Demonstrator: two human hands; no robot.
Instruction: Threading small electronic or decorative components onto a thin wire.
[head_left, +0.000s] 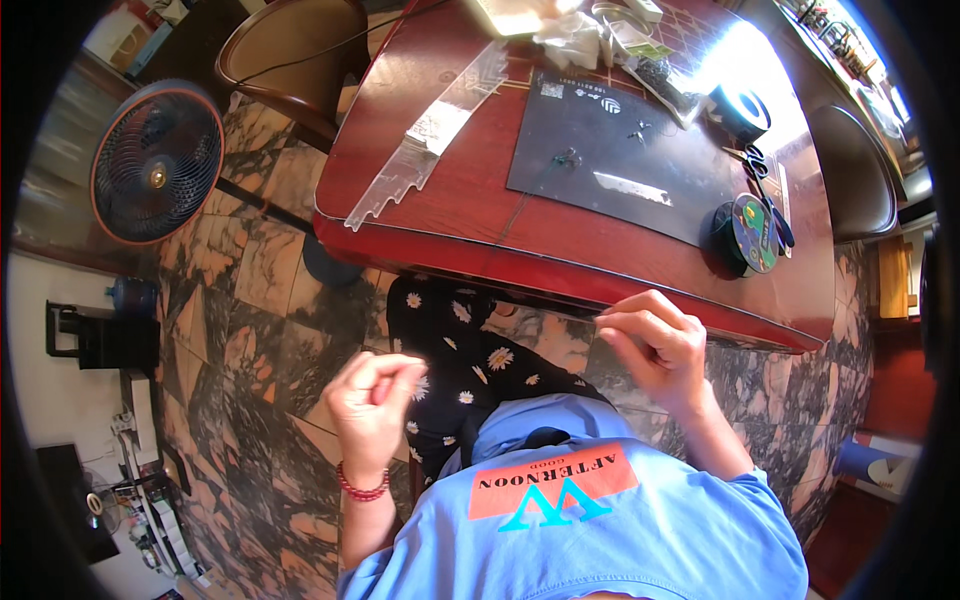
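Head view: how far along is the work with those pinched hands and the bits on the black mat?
Done: the black mat is laid out on the table, with a spool and scissors beside it. In hand: left hand and right hand both pinch shut near the table edge; anything between them is too thin to see. Left: small dark pieces lie loose on the mat.

The left hand (372, 392) is raised in front of the body with its fingers curled in and the fingertips pinched together near the thumb, the wrist wearing a red bead bracelet (362, 489). The right hand (652, 343) sits higher and farther forward, fingers bent and thumb meeting the forefinger in a pinch. Both bare forearms rise from the lower edge, well apart.
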